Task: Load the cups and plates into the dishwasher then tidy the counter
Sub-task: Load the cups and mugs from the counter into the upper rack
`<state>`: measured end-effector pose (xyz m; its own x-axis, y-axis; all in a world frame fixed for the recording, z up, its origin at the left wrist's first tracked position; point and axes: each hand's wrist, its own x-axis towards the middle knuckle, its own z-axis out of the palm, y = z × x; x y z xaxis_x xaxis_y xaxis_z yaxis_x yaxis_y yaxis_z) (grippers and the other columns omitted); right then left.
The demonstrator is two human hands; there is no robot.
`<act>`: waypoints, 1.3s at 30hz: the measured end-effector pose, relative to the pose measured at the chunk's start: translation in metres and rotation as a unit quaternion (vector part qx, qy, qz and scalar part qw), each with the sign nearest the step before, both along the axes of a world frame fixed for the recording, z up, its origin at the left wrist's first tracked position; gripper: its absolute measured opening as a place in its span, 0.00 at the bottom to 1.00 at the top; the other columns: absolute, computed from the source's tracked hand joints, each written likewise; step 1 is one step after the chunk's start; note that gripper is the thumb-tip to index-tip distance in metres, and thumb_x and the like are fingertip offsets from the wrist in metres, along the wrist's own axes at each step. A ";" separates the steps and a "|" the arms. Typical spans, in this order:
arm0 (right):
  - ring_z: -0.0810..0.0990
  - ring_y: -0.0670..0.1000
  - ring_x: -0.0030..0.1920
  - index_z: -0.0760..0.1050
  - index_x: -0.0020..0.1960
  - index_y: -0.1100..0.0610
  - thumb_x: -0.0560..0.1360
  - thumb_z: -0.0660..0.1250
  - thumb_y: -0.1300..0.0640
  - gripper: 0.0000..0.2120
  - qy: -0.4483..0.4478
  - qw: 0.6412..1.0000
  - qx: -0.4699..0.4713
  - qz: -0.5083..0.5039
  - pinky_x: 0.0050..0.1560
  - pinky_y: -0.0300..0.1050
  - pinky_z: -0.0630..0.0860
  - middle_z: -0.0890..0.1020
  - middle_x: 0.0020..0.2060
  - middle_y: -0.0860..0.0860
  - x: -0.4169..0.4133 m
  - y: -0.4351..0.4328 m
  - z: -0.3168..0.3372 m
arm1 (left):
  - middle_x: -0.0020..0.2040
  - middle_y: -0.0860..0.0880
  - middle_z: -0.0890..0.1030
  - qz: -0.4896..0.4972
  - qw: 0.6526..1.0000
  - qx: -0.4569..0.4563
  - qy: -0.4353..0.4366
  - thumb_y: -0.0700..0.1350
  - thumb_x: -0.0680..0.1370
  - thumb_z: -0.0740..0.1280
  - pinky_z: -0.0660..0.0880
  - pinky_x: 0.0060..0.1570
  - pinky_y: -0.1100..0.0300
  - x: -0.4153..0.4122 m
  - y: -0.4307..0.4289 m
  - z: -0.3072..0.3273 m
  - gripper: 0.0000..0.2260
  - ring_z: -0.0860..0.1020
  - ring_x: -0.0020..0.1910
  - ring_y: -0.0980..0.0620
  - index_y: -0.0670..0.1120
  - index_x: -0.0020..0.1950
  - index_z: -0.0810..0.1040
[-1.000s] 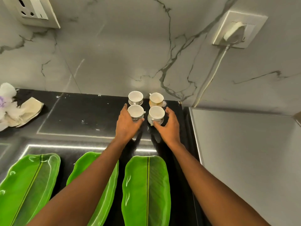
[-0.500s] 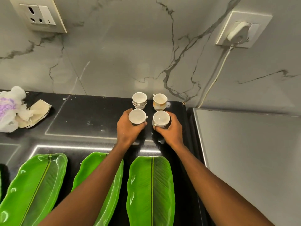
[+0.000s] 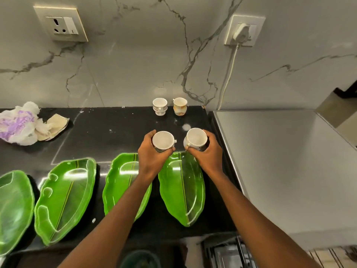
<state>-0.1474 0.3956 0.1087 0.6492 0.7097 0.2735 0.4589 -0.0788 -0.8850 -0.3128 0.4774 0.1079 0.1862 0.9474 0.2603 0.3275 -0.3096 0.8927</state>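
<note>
No readable text, label, brand or number shows on anything in view.

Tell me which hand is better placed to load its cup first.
Probably the right hand: its cup is on the side where a wire rack shows below the counter edge; the left hand is farther over.

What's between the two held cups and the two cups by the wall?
Head view: just black counter with a pale smudge; no object between held cups and back cups.
</note>
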 end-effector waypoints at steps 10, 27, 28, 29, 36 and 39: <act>0.78 0.43 0.51 0.73 0.61 0.49 0.59 0.82 0.49 0.34 0.004 0.999 -0.011 -0.050 0.51 0.33 0.75 0.80 0.53 0.43 -0.030 -0.128 0.000 | 0.52 0.53 0.80 -0.033 0.999 -0.027 -0.019 0.48 0.60 0.82 0.73 0.46 0.72 -0.029 -0.105 -0.001 0.33 0.79 0.49 0.57 0.46 0.60 0.73; 0.78 0.42 0.53 0.72 0.59 0.46 0.60 0.82 0.51 0.31 0.063 0.993 -0.027 -0.097 0.50 0.36 0.77 0.79 0.52 0.41 -0.017 -0.365 -0.022 | 0.54 0.54 0.80 -0.112 0.979 -0.154 -0.067 0.50 0.57 0.83 0.77 0.57 0.53 -0.001 -0.312 -0.037 0.38 0.80 0.53 0.57 0.50 0.63 0.69; 0.79 0.42 0.52 0.73 0.58 0.45 0.60 0.82 0.51 0.30 0.070 0.992 -0.026 -0.106 0.50 0.37 0.77 0.79 0.51 0.42 -0.016 -0.381 -0.025 | 0.54 0.54 0.80 -0.108 0.979 -0.163 -0.064 0.51 0.56 0.83 0.77 0.57 0.52 0.001 -0.326 -0.040 0.38 0.80 0.53 0.57 0.51 0.61 0.69; 0.79 0.43 0.51 0.73 0.57 0.44 0.60 0.82 0.52 0.30 0.079 0.990 -0.023 -0.115 0.50 0.39 0.78 0.80 0.51 0.43 -0.015 -0.396 -0.028 | 0.53 0.55 0.79 -0.107 0.978 -0.170 -0.056 0.53 0.56 0.83 0.77 0.56 0.52 0.002 -0.340 -0.042 0.36 0.80 0.52 0.56 0.52 0.59 0.69; 0.79 0.47 0.56 0.74 0.62 0.46 0.60 0.80 0.48 0.32 0.132 0.979 -0.043 -0.151 0.55 0.50 0.79 0.79 0.57 0.47 -0.001 -0.481 -0.053 | 0.53 0.51 0.81 -0.165 0.950 -0.260 -0.049 0.46 0.62 0.82 0.81 0.44 0.58 0.026 -0.414 -0.049 0.29 0.81 0.50 0.54 0.51 0.58 0.73; 0.78 0.44 0.56 0.73 0.62 0.46 0.62 0.81 0.55 0.31 0.161 0.970 -0.048 -0.174 0.55 0.45 0.79 0.78 0.57 0.48 0.005 -0.504 -0.061 | 0.52 0.49 0.81 -0.186 0.938 -0.291 -0.025 0.45 0.65 0.80 0.80 0.36 0.61 0.041 -0.429 -0.054 0.26 0.82 0.46 0.53 0.51 0.59 0.74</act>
